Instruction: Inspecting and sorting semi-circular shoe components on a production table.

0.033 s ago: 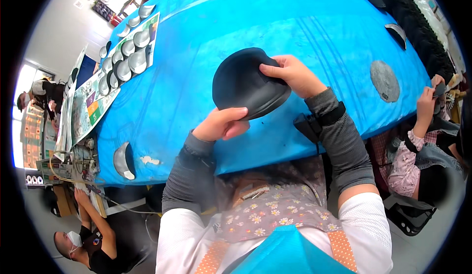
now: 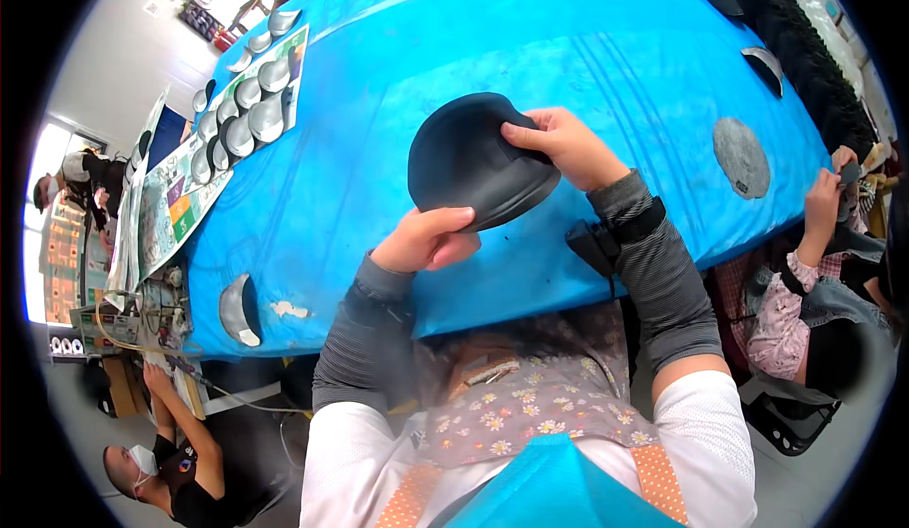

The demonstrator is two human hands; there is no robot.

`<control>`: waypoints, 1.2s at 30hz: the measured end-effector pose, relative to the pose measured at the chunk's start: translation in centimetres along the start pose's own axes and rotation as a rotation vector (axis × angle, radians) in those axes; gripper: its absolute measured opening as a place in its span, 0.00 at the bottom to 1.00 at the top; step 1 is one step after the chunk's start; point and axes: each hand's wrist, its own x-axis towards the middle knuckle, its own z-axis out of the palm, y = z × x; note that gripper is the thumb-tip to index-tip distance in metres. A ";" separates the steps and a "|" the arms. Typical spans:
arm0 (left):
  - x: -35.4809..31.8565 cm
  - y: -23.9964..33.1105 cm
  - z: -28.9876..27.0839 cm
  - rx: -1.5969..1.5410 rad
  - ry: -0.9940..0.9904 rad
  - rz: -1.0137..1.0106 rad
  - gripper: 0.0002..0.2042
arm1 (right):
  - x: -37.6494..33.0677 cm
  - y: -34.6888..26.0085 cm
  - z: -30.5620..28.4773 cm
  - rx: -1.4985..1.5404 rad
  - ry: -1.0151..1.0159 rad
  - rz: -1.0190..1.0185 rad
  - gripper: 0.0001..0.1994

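Gripping a dark domed cap piece (image 2: 478, 159) above the blue counter (image 2: 379, 178), both hands pinch its rim: the left hand (image 2: 426, 241) at its 7 o'clock edge, the right hand (image 2: 563, 144) at its 3 o'clock edge. Grey cups (image 2: 241, 116) sit in rows at 10 o'clock. A grey oval pad (image 2: 740, 157) lies at 3 o'clock.
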 end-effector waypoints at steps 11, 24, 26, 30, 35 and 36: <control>-0.7 -0.8 -1.6 -0.460 -0.384 0.259 0.28 | 0.3 -0.2 0.4 0.066 0.023 -0.003 0.16; -4.4 -2.0 -3.5 0.063 0.359 -0.066 0.22 | 0.3 2.7 4.7 -0.011 0.105 -0.081 0.10; -5.7 -2.6 -4.1 0.107 0.332 -0.069 0.21 | 0.0 3.0 5.7 -0.138 0.079 -0.099 0.10; -9.6 -3.9 -5.0 0.146 0.269 -0.116 0.21 | -0.8 3.9 9.1 -0.469 -0.005 -0.117 0.10; -15.7 -6.2 -6.0 0.001 0.185 0.038 0.21 | -2.3 6.8 15.5 -0.198 0.206 -0.146 0.14; -16.9 -6.8 -6.2 -0.108 0.266 0.049 0.21 | -2.6 7.5 16.6 -0.135 0.229 -0.123 0.14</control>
